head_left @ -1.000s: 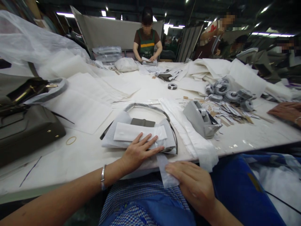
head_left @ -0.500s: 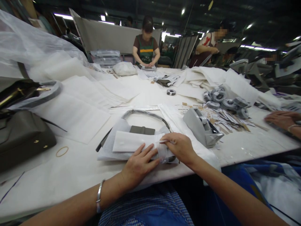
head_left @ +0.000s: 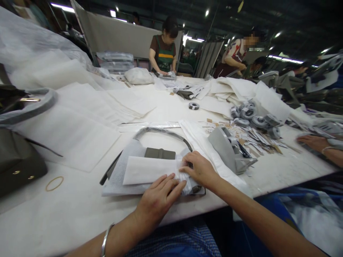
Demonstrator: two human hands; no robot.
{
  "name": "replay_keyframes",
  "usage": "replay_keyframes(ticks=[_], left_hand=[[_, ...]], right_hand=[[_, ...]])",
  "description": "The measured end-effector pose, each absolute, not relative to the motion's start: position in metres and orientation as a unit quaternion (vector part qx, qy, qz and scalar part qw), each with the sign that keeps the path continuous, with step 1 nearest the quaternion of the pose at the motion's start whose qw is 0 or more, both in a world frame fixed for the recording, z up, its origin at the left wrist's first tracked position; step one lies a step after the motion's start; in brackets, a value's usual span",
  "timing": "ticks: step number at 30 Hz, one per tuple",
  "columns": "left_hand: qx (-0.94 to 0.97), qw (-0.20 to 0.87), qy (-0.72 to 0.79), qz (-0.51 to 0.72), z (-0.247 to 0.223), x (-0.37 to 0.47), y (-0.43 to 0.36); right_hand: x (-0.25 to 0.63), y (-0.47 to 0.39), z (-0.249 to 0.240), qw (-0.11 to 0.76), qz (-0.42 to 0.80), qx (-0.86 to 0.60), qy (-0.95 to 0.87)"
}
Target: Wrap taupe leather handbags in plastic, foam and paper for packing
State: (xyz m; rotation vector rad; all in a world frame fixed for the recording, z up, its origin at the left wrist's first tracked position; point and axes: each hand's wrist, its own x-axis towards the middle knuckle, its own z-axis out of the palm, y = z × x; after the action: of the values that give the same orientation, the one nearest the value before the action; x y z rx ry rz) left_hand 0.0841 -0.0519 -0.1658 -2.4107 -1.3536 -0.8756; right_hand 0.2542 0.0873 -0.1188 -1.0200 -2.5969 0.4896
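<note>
In front of me a dark olive handbag (head_left: 160,153) lies on the table, partly covered by thin white wrapping. Its padded handle (head_left: 163,131) arches away from me. A folded white foam sheet (head_left: 150,170) runs across the bag. My left hand (head_left: 158,196) lies over the sheet's near edge, its fingers stretched out and holding nothing. At the sheet's right end, my right hand (head_left: 198,169) has thumb and fingers bent together on the white wrapping. Clear crinkled film (head_left: 189,185) sits below those fingers, over the bag's right end.
Left are an olive bag (head_left: 21,164) and a rubber band (head_left: 54,184). A grey bag-like piece (head_left: 223,150), wrapped rolls (head_left: 248,110) and loose tags (head_left: 264,141) lie right. Foam sheets (head_left: 72,121) spread back left. A co-worker's hand (head_left: 313,142) rests at right; other people stand behind.
My view has shifted slightly, and the bag appears a little lower and nearer. My right fingertips have come in closer against the wrapping. My left hand stays on the sheet.
</note>
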Motion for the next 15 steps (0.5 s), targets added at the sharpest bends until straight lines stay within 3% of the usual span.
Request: replay_keyframes(ticks=[9,15], left_hand=[[-0.840,0.120,-0.486,-0.209,-0.168,0.085,-0.054],[-0.846,0.119,-0.495,-0.162,-0.168,0.087,-0.053]], right_hand=[[0.245,0.103,-0.121,0.149,0.193,-0.409,-0.879],[0.248,0.101,-0.119,0.198,0.212,-0.392,-0.873]])
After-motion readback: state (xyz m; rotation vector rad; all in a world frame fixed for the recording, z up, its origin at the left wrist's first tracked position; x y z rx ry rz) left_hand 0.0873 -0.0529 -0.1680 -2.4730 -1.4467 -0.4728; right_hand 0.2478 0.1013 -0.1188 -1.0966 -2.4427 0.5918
